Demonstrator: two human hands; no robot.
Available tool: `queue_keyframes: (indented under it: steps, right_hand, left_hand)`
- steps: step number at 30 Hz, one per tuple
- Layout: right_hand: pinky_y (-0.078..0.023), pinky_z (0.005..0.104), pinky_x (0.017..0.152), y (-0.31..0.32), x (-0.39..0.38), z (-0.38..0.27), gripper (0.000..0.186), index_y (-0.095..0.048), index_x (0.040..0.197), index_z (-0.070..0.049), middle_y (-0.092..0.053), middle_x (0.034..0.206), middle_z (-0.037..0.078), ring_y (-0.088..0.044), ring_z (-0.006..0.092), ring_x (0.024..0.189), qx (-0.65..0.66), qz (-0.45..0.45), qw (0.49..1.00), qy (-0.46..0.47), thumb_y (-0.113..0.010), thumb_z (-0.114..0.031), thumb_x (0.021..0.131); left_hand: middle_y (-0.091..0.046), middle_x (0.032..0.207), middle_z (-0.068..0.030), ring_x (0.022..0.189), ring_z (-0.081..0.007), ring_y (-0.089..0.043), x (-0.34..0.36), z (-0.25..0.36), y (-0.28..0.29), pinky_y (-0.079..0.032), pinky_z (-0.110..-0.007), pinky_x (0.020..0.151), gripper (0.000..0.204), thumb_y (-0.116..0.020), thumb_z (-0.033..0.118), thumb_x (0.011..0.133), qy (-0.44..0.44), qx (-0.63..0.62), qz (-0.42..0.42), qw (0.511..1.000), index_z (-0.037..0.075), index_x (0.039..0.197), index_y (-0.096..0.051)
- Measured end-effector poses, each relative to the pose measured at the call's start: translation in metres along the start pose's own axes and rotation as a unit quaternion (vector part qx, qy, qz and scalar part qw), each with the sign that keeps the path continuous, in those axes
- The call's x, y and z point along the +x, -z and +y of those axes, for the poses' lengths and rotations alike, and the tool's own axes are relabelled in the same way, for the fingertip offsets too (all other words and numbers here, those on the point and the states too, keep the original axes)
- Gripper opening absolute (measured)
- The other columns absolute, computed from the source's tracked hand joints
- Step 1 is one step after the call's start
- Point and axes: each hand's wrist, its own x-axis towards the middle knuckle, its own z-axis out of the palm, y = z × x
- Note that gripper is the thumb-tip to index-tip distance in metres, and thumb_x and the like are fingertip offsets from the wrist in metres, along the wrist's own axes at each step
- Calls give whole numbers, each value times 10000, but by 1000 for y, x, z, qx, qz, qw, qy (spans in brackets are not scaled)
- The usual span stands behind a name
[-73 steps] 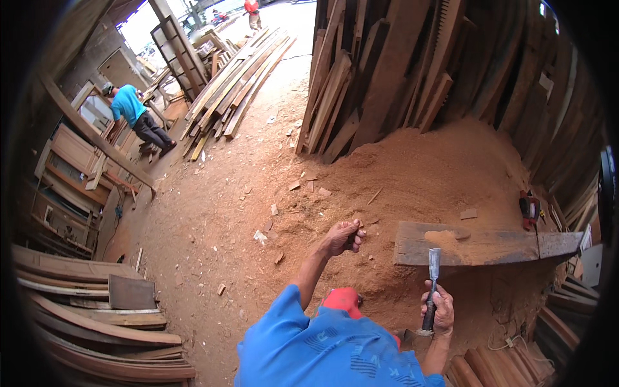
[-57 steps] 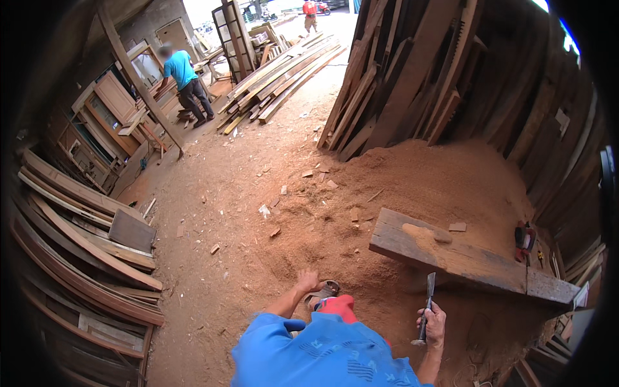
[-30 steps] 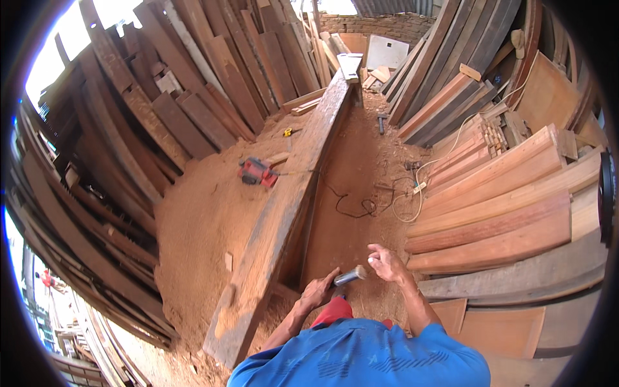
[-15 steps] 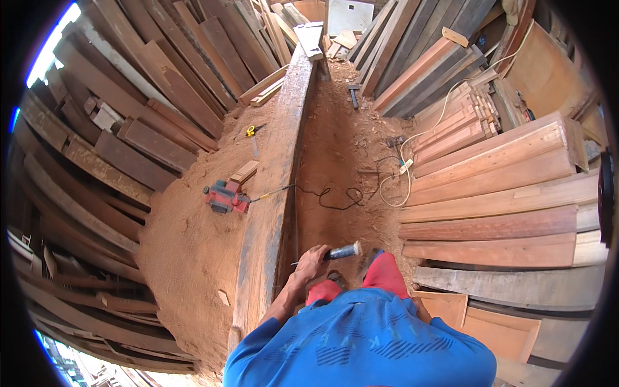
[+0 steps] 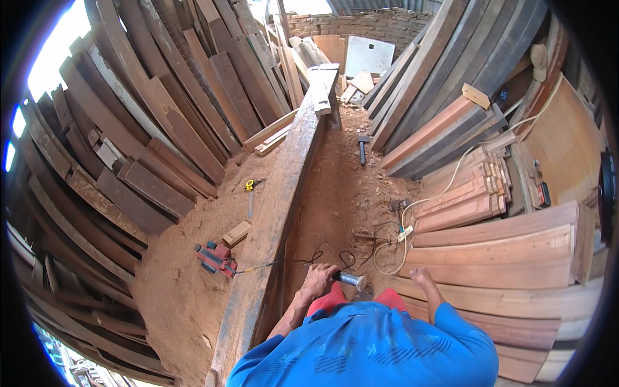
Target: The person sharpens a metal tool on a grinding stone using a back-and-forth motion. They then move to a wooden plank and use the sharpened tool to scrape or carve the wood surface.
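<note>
My left hand (image 5: 318, 278) is closed around a chisel (image 5: 351, 279) with a thick dark handle and a pale round butt end that points right. Its blade is hidden by the hand in this view. To the right, my right hand (image 5: 422, 278) is raised with its fingers curled in, and nothing shows in it. A long, heavy timber beam (image 5: 271, 216) runs away from me, just left of my left hand. Left of the beam, on the sawdust, lies a red electric planer (image 5: 216, 259), its cord crossing over the beam.
A wood block (image 5: 236, 233) and a yellow tape measure (image 5: 249, 186) lie left of the beam. Beyond on the right is a hammer (image 5: 362, 149). A pale extension cord (image 5: 405, 233) loops beside stacked planks (image 5: 496, 255). Boards (image 5: 187, 116) lean along the left; a white piece (image 5: 320, 93) tops the beam's far end.
My right hand has come up into view on the right. The view has tilted up, so things ahead sit lower. The chisel stays in my left hand, its butt end now tipped slightly downward.
</note>
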Motion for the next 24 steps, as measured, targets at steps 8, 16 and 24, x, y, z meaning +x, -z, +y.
queue_keyframes:
  steps: [8, 16, 24]
  right_hand:
    - [-554, 305, 686, 139, 83, -249, 584, -558, 1366, -69, -706, 1033, 57, -663, 143, 803, 370, -335, 864, 60, -693, -449, 944]
    - [-526, 337, 616, 114, 194, -323, 450, -662, 1056, -15, -686, 811, 121, -660, 176, 732, 117, -295, 941, 116, -760, -358, 781]
    - [-470, 375, 481, 143, 332, -346, 265, -647, 743, 3, -624, 617, 125, -607, 199, 526, 200, -159, 962, -97, -716, -244, 810]
  left_hand:
    - [-689, 1200, -79, 1178, -292, -604, 137, -26, 28, -372, -472, 1036, 417, -639, 114, 877, -69, 74, -44, 994, 196, 1286, -654]
    - [-693, 1039, -23, 1056, -256, -614, 314, -91, 45, -406, -448, 944, 362, -620, 130, 834, -199, 137, -86, 966, 215, 1175, -707]
    - [-633, 1219, -140, 1139, -362, -566, 462, -166, 152, -431, -511, 974, 409, -729, 227, 812, -173, -19, 34, 984, 163, 1213, -672]
